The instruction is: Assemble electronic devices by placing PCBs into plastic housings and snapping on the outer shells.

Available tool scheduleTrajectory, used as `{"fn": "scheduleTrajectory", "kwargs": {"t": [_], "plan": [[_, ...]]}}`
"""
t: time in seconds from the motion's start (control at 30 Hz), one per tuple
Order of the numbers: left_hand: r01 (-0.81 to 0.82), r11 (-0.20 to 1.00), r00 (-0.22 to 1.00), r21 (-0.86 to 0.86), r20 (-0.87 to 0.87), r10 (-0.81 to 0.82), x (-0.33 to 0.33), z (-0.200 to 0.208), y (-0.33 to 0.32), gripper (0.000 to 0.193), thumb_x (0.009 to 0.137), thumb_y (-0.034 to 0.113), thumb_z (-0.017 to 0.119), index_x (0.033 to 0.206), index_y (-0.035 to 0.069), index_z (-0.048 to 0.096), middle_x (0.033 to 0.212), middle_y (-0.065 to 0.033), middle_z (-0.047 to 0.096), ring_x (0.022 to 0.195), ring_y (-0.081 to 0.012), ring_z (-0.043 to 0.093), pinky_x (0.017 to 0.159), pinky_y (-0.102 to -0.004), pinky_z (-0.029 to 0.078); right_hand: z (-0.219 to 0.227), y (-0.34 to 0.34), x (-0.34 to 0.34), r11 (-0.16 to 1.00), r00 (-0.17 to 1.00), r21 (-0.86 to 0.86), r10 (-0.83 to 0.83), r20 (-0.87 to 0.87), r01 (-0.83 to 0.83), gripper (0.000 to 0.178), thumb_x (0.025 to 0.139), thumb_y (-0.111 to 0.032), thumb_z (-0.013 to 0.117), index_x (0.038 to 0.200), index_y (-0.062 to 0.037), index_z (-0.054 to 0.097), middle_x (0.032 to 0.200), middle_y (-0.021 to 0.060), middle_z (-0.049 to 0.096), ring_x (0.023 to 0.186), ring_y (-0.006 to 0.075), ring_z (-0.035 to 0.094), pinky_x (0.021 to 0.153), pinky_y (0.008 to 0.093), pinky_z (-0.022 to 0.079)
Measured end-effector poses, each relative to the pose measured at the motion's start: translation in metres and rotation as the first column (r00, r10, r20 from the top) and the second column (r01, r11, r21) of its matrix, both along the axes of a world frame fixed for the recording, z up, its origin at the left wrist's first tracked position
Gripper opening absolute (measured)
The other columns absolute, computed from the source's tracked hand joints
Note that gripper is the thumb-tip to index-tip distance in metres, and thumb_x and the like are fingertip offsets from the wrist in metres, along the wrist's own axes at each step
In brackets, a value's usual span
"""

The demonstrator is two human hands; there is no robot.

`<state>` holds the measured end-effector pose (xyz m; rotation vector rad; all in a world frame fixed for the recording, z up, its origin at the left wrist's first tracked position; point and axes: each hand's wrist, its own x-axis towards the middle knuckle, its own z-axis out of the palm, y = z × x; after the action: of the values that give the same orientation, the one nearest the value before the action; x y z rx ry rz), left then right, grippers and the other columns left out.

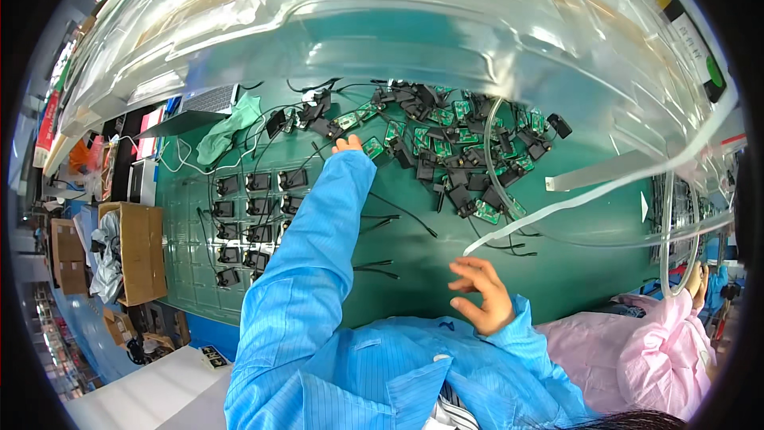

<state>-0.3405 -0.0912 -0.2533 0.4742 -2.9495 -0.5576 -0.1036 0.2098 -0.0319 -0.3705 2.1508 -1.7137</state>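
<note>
My left arm, in a blue striped sleeve, stretches forward across the green table. At its end, my left hand (345, 143) is at the left edge of a pile of black plastic housings (458, 163) with green circuit boards (372, 148). Its fingers are curled down, and what they close on is hidden. Above the near part of the table hovers my right hand (484, 296), fingers apart and nothing in them. Left of my forearm, a clear plastic tray (187, 251) holds rows of black housings (259, 206) with cables; my sleeve covers part of it.
Clear plastic sheeting (382, 40) and a clear tube (487, 151) hang over the table. Far left are a green cloth (231, 129) and a laptop (208, 102). A cardboard box (142, 255) stands left. A person in a pink sleeve (664, 350) is at the right.
</note>
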Motion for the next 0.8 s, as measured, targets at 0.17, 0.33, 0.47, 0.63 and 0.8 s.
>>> {"fn": "scheduleTrajectory", "kwargs": {"t": [0.17, 0.33, 0.47, 0.63, 0.8], "plan": [[0.252, 0.909, 0.728, 0.332, -0.684, 0.048, 0.021, 0.062, -0.023, 0.043, 0.059, 0.005, 0.07, 0.093, 0.01, 0.043, 0.096, -0.0117, 0.048, 0.084, -0.0279, 0.051, 0.077, -0.038, 0.046, 0.013, -0.005, 0.01, 0.999, 0.999, -0.029, -0.027, -0.033, 0.026, 0.067, 0.074, 0.001, 0.067, 0.137, -0.0034, 0.043, 0.139, 0.0174, 0.034, 0.099, 0.0266, 0.06, 0.085, 0.0334, 0.05], [0.62, 0.726, 0.275, 0.299, -0.949, 0.157, 0.072, 0.211, 0.012, 0.038, 0.064, 0.002, 0.066, 0.091, 0.011, 0.041, 0.097, -0.0088, 0.048, 0.089, -0.0238, 0.05, 0.076, -0.034, 0.046, 0.035, -0.013, 0.029, 0.97, 0.944, 0.038, -0.223, -0.245, 0.239, 0.073, 0.074, -0.003, 0.067, 0.141, -0.0078, 0.039, 0.142, 0.017, 0.027, 0.11, 0.0287, 0.052, 0.086, 0.0339, 0.049], [0.881, 0.209, 0.341, 0.424, -0.876, 0.34, 0.16, 0.3, 0.035, 0.039, 0.068, 0.001, 0.064, 0.101, 0.01, 0.045, 0.099, -0.0084, 0.048, 0.091, -0.023, 0.049, 0.076, -0.0339, 0.046, 0.043, -0.008, 0.038, 0.897, 0.838, 0.071, -0.377, -0.395, 0.437, 0.077, 0.074, -0.005, 0.066, 0.144, -0.0123, 0.037, 0.143, 0.0158, 0.019, 0.115, 0.0294, 0.044, 0.084, 0.0323, 0.049], [0.587, -0.633, 0.765, 0.505, -0.602, 0.229, 0.236, 0.337, 0.043, 0.046, 0.072, 0.002, 0.062, 0.115, 0.009, 0.047, 0.102, -0.0084, 0.049, 0.094, -0.0231, 0.049, 0.079, -0.0351, 0.046, 0.055, 0.005, 0.032, 0.87, 0.803, -0.085, -0.482, -0.349, 0.485, 0.085, 0.077, -0.002, 0.062, 0.151, -0.0164, 0.021, 0.116, 0.0134, 0.05, 0.092, 0.0211, 0.054, 0.081, 0.0288, 0.049], [0.189, -0.902, 0.852, 0.389, -0.522, -0.046, 0.277, 0.34, 0.063, 0.049, 0.072, 0.006, 0.061, 0.12, 0.009, 0.048, 0.103, -0.0072, 0.049, 0.095, -0.0213, 0.048, 0.081, -0.035, 0.044, 0.073, -0.014, 0.039, 0.812, 0.98, -0.579, -0.166, -0.11, 0.072, 0.085, 0.09, -0.017, 0.059, 0.152, -0.0219, 0.001, 0.104, 0.0156, 0.06, 0.09, 0.0209, 0.059, 0.078, 0.0314, 0.05]]}}
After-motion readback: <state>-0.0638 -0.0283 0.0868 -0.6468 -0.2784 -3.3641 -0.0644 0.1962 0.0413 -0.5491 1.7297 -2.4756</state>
